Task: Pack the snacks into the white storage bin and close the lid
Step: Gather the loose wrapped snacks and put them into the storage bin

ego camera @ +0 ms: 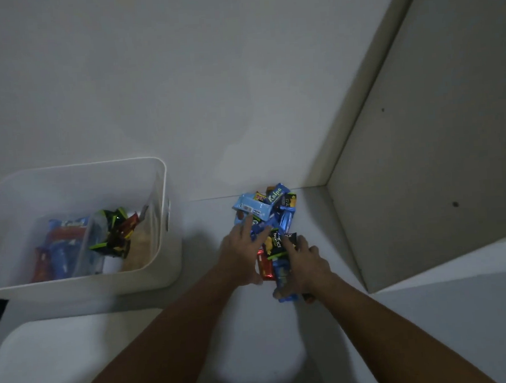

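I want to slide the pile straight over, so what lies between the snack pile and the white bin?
In the head view, only bare white surface lies between the snack pile and the white bin; nothing stands in that stretch.

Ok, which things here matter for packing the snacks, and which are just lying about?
For the job:
white storage bin, partly filled
snack pile
lid, off, in front of the bin
left hand and right hand, both on the pile

Just there:
cabinet door
white wall

1 bin (pixel 156 179), 1 lid (pixel 48 352), 2 hands (pixel 243 251).
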`<control>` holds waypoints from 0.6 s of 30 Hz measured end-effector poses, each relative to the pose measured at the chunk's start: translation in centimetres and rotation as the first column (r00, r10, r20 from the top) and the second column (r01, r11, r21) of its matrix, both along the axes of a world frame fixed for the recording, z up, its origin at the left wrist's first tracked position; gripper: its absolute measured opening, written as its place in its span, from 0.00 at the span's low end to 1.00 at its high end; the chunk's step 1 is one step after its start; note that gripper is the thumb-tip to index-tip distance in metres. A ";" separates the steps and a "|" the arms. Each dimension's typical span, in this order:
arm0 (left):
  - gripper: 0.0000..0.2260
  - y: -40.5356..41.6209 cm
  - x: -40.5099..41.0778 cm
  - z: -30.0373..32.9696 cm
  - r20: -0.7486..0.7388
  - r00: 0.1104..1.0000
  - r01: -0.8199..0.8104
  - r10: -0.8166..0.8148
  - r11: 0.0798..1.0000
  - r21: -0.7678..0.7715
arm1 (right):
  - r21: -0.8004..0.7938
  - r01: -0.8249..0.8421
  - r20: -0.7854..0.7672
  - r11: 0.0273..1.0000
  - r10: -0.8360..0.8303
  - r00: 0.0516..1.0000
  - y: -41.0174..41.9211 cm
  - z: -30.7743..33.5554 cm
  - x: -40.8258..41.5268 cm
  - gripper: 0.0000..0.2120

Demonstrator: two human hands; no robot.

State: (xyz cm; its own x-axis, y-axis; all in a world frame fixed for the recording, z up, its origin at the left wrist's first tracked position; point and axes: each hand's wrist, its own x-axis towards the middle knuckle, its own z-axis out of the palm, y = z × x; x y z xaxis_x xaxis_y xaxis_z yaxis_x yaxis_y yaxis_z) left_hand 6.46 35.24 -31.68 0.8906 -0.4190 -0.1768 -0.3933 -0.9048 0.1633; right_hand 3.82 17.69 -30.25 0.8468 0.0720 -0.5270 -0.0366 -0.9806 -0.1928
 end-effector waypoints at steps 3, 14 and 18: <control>0.59 -0.9 1.0 -1.0 0.002 0.995 0.099 -0.099 0.994 0.042 | -0.024 0.005 0.085 1.000 -0.003 0.996 0.0 -0.9 -0.6 0.57; 0.29 -2.0 0.7 -1.7 -0.032 0.999 0.006 -0.006 1.000 -0.006 | 0.114 0.120 0.210 0.986 -0.142 0.967 -1.6 -1.7 -1.3 0.29; 0.20 -1.7 0.1 -1.5 -0.016 1.000 -0.002 0.001 0.997 -0.079 | 0.105 0.124 0.124 0.987 -0.136 0.983 -1.4 -1.5 -1.1 0.32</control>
